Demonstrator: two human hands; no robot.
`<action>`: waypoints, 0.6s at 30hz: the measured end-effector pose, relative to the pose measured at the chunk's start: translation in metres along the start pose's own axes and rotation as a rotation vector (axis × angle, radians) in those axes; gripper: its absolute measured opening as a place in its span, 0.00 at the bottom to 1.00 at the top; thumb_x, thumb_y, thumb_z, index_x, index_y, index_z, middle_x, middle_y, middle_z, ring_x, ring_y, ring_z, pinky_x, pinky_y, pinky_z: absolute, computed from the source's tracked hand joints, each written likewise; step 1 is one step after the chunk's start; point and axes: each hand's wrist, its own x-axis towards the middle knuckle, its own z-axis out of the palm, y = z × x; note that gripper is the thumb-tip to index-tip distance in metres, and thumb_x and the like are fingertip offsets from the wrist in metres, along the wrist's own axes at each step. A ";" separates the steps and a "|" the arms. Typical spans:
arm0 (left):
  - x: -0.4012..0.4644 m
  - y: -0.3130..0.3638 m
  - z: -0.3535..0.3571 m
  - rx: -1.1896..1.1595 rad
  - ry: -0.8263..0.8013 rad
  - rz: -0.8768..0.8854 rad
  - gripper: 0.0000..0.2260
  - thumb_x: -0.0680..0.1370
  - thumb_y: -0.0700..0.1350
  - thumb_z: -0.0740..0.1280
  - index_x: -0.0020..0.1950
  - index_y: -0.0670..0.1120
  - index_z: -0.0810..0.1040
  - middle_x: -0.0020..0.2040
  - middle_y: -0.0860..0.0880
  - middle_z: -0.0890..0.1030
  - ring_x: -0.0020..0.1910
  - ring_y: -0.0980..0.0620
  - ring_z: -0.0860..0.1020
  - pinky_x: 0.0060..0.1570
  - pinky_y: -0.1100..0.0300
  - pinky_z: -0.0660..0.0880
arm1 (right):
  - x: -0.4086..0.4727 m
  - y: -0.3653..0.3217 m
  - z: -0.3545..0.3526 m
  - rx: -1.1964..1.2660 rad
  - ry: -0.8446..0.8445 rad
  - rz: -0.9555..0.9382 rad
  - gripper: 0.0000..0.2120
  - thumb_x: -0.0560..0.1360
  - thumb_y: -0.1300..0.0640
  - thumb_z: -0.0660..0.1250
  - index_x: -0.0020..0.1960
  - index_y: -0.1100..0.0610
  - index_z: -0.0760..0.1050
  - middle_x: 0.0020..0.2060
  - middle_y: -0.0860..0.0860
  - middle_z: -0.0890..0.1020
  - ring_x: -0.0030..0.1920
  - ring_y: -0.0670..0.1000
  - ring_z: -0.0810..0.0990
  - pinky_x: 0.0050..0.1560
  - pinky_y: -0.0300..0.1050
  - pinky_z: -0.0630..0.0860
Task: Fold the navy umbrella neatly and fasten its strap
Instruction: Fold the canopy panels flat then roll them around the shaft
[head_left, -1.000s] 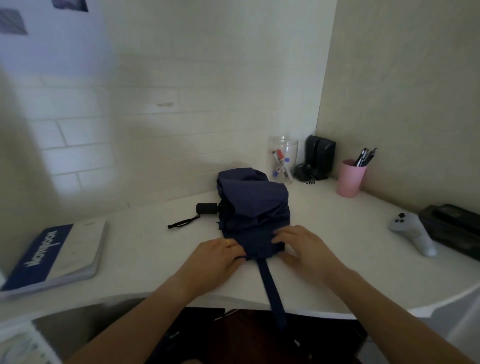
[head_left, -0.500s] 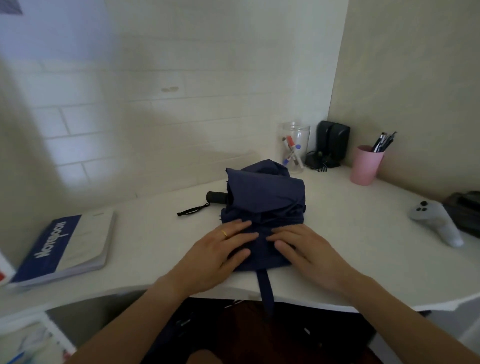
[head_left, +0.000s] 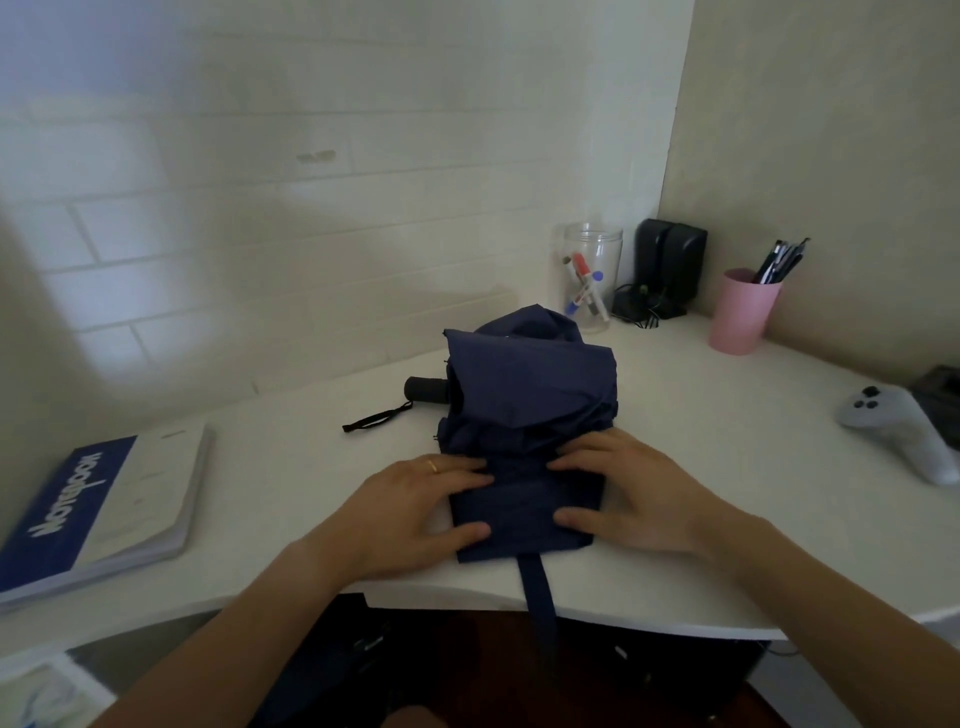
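Navy umbrella (head_left: 524, 410) on desk (head_left: 727, 467) — both hands flat on fabric, L (head_left: 410, 512) & R (head_left: 639, 493).

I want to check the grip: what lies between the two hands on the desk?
In the head view, the folded near end of the umbrella lies between the left hand and right hand; both touch it.

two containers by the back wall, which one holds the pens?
The pink cup, far right, with dark pens sticking out. The clear jar left of it holds markers.

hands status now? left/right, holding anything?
Left hand: open, flat, pressing the navy umbrella.
Right hand: open, flat, pressing the same fabric.
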 end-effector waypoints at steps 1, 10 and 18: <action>-0.004 -0.003 0.000 0.010 -0.016 0.006 0.29 0.76 0.69 0.63 0.75 0.60 0.70 0.76 0.60 0.70 0.75 0.63 0.65 0.75 0.63 0.62 | -0.003 0.002 0.001 0.014 -0.004 0.008 0.30 0.70 0.29 0.65 0.68 0.41 0.74 0.68 0.37 0.73 0.69 0.40 0.69 0.71 0.45 0.68; -0.004 0.009 -0.005 -0.031 0.020 0.019 0.27 0.82 0.66 0.50 0.78 0.59 0.67 0.79 0.61 0.63 0.77 0.65 0.59 0.77 0.66 0.55 | -0.012 -0.009 0.006 -0.045 -0.176 -0.082 0.26 0.82 0.38 0.47 0.80 0.38 0.49 0.80 0.37 0.48 0.79 0.37 0.42 0.75 0.33 0.38; -0.014 -0.007 -0.014 0.015 0.044 -0.077 0.30 0.78 0.73 0.51 0.74 0.60 0.70 0.75 0.61 0.70 0.73 0.64 0.67 0.74 0.57 0.67 | -0.018 -0.008 -0.014 0.179 -0.030 0.019 0.27 0.76 0.35 0.63 0.74 0.39 0.67 0.73 0.36 0.70 0.73 0.38 0.66 0.75 0.41 0.63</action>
